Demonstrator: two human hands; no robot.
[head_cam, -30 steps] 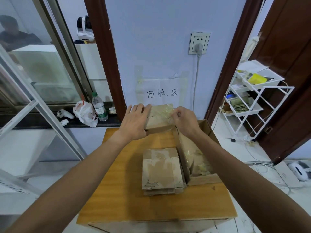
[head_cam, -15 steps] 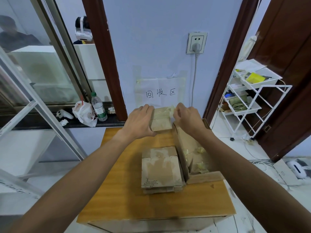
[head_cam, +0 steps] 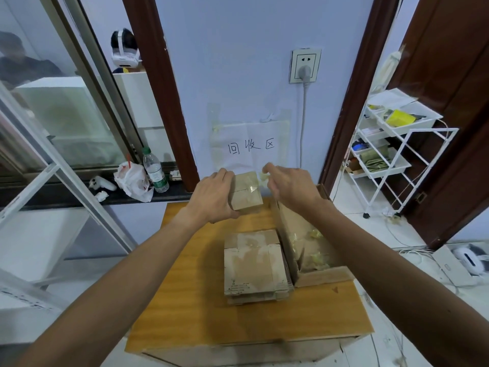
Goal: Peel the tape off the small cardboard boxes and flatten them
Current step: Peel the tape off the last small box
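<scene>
My left hand [head_cam: 213,197] grips a small brown cardboard box [head_cam: 246,194] above the far edge of the wooden table [head_cam: 190,287], fingers over its top and thumb under its near side. A strip of clear yellowish tape [head_cam: 260,178] runs up from the box's top right. My right hand [head_cam: 289,186] pinches the free end of that tape just right of the box. A stack of flattened small boxes [head_cam: 254,266] lies at the table's middle.
An open cardboard box [head_cam: 325,274] holding crumpled tape scraps sits on the table's right side. A bottle [head_cam: 154,170] and a white bag [head_cam: 131,181] rest on the left sill. A white wire rack [head_cam: 391,144] stands at the right. A paper sign [head_cam: 251,147] is on the wall.
Both hands have lifted the small box off the table's far edge. My right hand has pulled the tape up and to the right, away from the box's top.
</scene>
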